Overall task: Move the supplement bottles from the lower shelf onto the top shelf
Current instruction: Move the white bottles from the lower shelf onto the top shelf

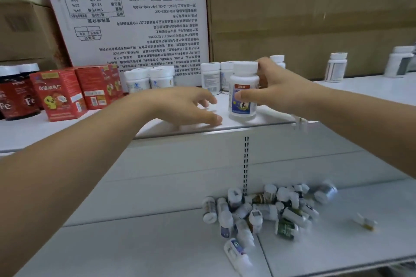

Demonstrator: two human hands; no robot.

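Supplement bottle (244, 87): upright near front edge of top shelf (265, 122), gripped by right hand (276, 90). Left hand (180, 103): fingers relaxed, holding nothing, just left. Lower shelf (135, 243): heap of bottles (258, 211), labels blurred

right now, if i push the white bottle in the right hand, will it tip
Likely rigid plastic, so the white bottle won't flex. Taller than wide, near the top shelf edge: a high push may tip it.

Shop or pharmacy stockroom: white metal retail shelving (258, 128), shipping cartons (310, 18) stacked behind, boxed supplements (59, 94) and white supplement bottles (265, 211) on shelves.
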